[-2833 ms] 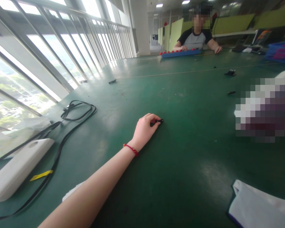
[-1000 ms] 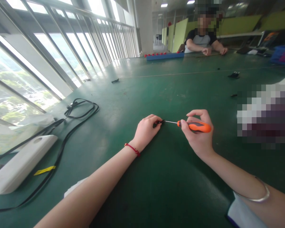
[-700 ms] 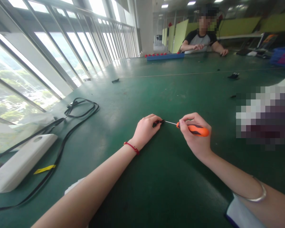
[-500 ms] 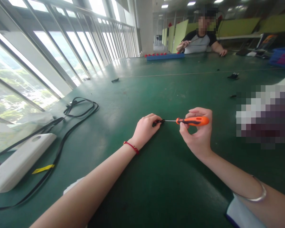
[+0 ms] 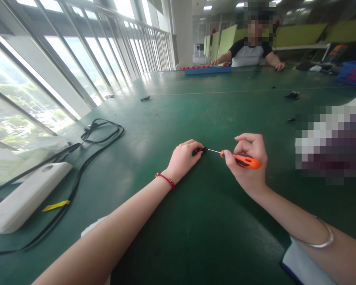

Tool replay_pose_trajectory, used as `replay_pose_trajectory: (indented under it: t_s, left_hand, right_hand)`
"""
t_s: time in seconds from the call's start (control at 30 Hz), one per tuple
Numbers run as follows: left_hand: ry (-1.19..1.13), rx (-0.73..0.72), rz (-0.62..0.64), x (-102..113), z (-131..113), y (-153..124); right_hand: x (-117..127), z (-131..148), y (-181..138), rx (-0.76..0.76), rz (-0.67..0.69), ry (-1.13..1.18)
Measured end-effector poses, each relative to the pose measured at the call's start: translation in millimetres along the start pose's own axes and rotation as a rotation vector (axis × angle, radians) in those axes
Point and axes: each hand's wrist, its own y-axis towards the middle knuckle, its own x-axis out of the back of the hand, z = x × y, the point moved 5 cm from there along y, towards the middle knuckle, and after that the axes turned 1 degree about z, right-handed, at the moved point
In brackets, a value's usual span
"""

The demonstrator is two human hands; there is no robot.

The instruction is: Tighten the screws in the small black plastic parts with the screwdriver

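While pinching a small black part (image 5: 199, 150) in the left hand (image 5: 184, 159), holds a screwdriver (image 5: 245, 161) in the right hand (image 5: 253, 174), as seen from the head view. Has the part low at the middle of the bench (image 5: 178, 237), partly covered by the left hand, with a short end showing past the fingertips; cannot tell whether resting on the bench or lifted just off. Clasps the part with the left fingers, thumb on the near side. Grasps the orange and black handle with the right fingers, thumb against the near side, index finger raised clear. Points the thin shaft (image 5: 214, 151) leftward to the free end of the part; cannot tell whether touching or just beside.

Wears a red bracelet (image 5: 166, 179) on the left wrist and a bangle (image 5: 326, 242) on the right forearm. To the left: a white block (image 5: 26, 198), a looped black cable (image 5: 80, 172) and a yellow tag (image 5: 55, 206) at the cable. Beneath the right forearm: a pale cloth (image 5: 305, 261). Across the bench: another person (image 5: 247, 55), with one hand at a blue tray (image 5: 208, 71) bearing red pieces. At far right: a blue basket (image 5: 353, 73).
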Motion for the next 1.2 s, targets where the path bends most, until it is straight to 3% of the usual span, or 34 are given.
replay_pose_trajectory:
  t_s: [0.1,0.27,0.47,0.63,0.83,1.0,1.2]
  left_hand:
    - [-0.001,0.001,-0.002,-0.5,0.7,0.8]
    - [0.003,-0.003,-0.006,-0.5,0.5,1.2]
    - [-0.001,-0.002,-0.010,-0.2,0.1,0.0]
    - [-0.008,0.005,-0.013,-0.7,0.5,-0.3]
    - [-0.027,0.006,-0.010,0.5,0.5,-0.2]
    - [-0.037,0.005,-0.011,1.0,0.8,0.2]
    - [-0.041,0.009,-0.007,0.3,1.7,0.1]
  right_hand:
    - [-1.5,0.9,-1.5,-0.021,0.056,-0.029]
    - [3.4,1.9,0.3,0.040,-0.043,0.063]
    - [-1.2,-2.6,-1.6,-0.027,0.049,-0.069]
    - [1.4,0.2,-1.5,0.040,-0.028,0.052]
    - [-1.3,-1.9,-1.7,-0.004,0.060,-0.075]
    - [3.0,3.3,-0.7,0.052,-0.045,0.028]
    - [-0.4,2.2,-2.5,-0.010,0.053,-0.076]
